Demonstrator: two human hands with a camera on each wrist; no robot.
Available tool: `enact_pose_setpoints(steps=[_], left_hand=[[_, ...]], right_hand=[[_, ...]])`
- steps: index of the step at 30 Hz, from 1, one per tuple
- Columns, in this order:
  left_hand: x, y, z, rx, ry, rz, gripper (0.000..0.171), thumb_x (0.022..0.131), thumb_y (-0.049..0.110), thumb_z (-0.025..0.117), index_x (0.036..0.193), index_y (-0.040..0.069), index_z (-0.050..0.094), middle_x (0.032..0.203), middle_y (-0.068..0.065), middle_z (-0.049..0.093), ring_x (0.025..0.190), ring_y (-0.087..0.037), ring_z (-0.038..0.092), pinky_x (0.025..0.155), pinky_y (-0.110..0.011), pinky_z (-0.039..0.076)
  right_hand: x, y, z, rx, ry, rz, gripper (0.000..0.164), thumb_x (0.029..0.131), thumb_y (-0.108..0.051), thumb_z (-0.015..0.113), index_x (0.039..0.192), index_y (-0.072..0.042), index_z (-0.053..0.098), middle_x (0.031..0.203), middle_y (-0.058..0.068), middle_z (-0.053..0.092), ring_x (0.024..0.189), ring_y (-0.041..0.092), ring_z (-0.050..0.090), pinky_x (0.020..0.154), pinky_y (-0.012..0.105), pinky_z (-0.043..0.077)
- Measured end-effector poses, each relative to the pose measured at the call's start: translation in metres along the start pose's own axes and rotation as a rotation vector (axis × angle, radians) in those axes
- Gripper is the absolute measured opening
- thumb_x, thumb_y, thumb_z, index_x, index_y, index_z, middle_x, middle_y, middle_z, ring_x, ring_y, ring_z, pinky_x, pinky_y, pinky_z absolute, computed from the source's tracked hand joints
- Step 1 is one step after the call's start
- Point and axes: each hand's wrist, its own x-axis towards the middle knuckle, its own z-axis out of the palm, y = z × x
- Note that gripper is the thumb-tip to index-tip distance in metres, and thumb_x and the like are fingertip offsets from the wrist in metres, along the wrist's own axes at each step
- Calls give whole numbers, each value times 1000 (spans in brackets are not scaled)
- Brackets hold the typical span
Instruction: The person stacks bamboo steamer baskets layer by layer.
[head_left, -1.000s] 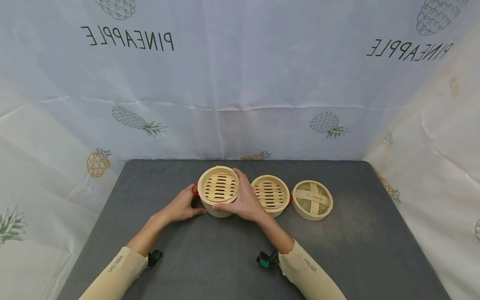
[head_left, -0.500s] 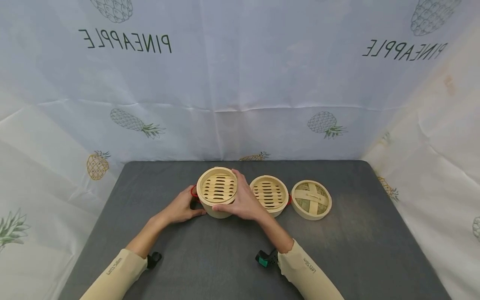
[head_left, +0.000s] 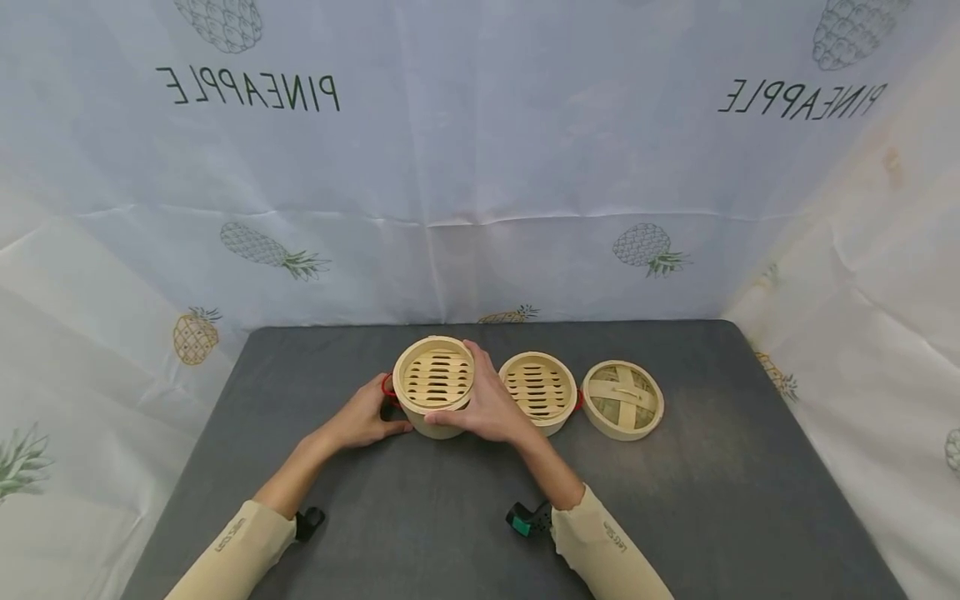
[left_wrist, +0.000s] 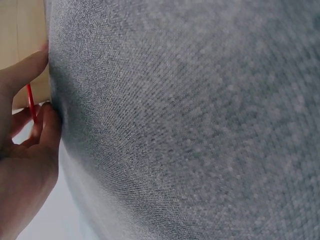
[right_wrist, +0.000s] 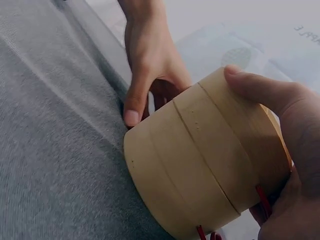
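Note:
Two round bamboo steamer baskets are stacked at the back of the table, left of the middle. My right hand grips the upper basket, thumb on its near wall and fingers round the far right side. Low on the left, my left hand holds the lower basket. In the left wrist view, the left thumb lies on the bamboo wall beside a red cord. The right wrist view shows the seam between the stacked baskets, with the lower one resting on the table. Some fingertips of both hands are hidden behind the stack.
Just right of the stack stands another slatted steamer basket with a red cord on its right side. Beside it lies a woven bamboo lid with crossed strips. The dark grey table ends at a pineapple-print curtain.

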Motion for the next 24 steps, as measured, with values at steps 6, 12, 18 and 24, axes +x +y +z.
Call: enact_pose_setpoints(steps=[6,12,18,24], left_hand=[[-2,-4,2,-28,22,7,71,80,28,98,141,15,64,124,-5,66,114,-21,66,97,-52,57],[0,-10,6,5,-9,-18,72,83,37,96,144,19,62,130,-2,64,119,-17,65,102,-47,57],[0,-12,8,17,-12,-17,69,83,36,96,141,22,63,127,0,65,121,-17,64,103,-48,56],[-1,-12,8,8,7,-6,64,81,35,97,136,24,66,124,3,66,118,-16,64,100,-47,56]], right_hand=[[0,-3,-1,11,-6,11,128,80,-50,93,174,-16,12,174,20,29,156,39,45,123,64,41],[-1,-2,-1,3,1,19,128,81,-49,93,174,-16,12,175,20,28,157,40,43,123,65,41],[-2,0,-1,6,-2,19,130,79,-52,93,174,-17,11,175,19,28,158,39,42,124,64,40],[-2,-1,-2,46,-13,12,132,78,-50,96,174,-16,11,173,20,32,157,38,44,124,63,40]])
